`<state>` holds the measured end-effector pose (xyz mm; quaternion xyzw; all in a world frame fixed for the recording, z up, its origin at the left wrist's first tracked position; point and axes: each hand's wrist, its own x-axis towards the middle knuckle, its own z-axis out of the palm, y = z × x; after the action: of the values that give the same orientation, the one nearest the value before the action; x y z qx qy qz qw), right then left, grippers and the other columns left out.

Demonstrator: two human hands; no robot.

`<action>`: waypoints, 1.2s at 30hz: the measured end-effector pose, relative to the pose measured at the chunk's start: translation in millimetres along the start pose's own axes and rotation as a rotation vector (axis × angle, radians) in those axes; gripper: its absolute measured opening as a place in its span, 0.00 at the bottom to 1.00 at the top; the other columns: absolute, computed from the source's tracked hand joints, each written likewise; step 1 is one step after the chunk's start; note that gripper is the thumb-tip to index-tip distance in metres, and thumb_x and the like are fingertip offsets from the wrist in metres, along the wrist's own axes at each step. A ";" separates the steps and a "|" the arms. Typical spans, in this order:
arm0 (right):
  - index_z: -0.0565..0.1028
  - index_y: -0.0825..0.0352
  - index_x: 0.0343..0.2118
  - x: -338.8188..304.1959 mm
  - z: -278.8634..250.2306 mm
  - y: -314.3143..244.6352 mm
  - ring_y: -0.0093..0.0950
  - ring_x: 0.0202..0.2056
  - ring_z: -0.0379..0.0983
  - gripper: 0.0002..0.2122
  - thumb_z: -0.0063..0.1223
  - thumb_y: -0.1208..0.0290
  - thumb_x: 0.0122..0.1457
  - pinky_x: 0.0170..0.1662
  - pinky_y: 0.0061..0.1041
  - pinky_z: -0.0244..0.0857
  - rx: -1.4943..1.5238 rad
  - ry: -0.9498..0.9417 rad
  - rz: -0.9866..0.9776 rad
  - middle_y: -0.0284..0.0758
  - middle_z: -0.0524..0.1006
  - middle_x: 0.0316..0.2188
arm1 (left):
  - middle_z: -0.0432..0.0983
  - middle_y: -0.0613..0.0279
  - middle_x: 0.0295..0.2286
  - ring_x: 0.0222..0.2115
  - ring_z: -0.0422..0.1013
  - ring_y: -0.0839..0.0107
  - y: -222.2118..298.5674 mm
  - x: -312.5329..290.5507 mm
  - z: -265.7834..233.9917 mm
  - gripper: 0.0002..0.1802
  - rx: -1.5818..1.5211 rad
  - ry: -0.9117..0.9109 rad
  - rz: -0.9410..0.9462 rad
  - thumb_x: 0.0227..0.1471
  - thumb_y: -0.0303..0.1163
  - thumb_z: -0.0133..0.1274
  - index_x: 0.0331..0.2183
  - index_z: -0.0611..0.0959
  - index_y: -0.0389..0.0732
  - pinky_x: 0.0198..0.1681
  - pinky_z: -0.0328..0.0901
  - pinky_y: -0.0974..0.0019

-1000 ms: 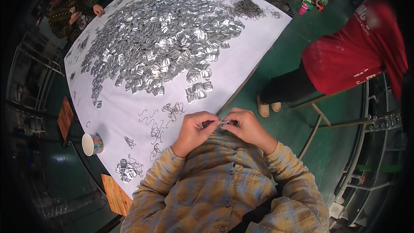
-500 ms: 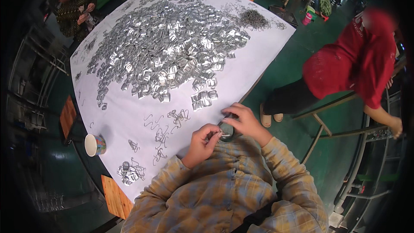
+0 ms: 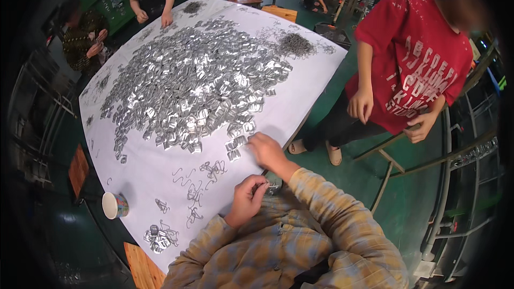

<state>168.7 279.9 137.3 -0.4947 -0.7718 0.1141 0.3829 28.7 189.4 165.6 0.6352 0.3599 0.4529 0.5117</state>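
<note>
My left hand (image 3: pixel 247 199) is closed in a pinch at the table's near edge, in front of my shirt. What it pinches is too small to make out; a shiny bit (image 3: pixel 273 185) shows just right of its fingertips. Farther forward, my right hand (image 3: pixel 267 152) reaches over the tabletop, fingers loosely apart, its fingertips at a few flat silver metal pieces (image 3: pixel 235 144). Those pieces lie at the near end of a wide heap of similar pieces (image 3: pixel 187 85). Left of my left hand, bent metal wire hooks (image 3: pixel 194 195) lie scattered on the white table covering (image 3: pixel 160 174).
A paper cup (image 3: pixel 115 206) stands at the left edge, near a small cluster of silver pieces (image 3: pixel 159 240). A dark pile of hooks (image 3: pixel 296 45) lies far right. A person in a red shirt (image 3: pixel 412 64) stands at right; two others are across the table.
My right hand has left my left hand and moved forward to the silver pieces. My left hand stays pinched. The red-shirted person has straightened up, and a person in black shows more at the far side.
</note>
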 end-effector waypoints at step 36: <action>0.74 0.73 0.28 -49.6 -106.0 -64.6 0.25 0.22 0.68 0.04 0.55 0.80 0.50 0.25 0.20 0.61 0.433 -0.125 0.329 0.36 0.69 0.21 | 0.72 0.56 0.21 0.24 0.71 0.58 -3.7 2.4 -158.4 0.03 1.412 0.263 -0.063 0.41 0.24 0.51 0.20 0.79 0.38 0.27 0.67 0.61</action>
<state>210.4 184.9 221.5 -0.5121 -0.6609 0.3672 0.4077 -120.0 243.7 172.9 0.7439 0.6439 0.1699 -0.0560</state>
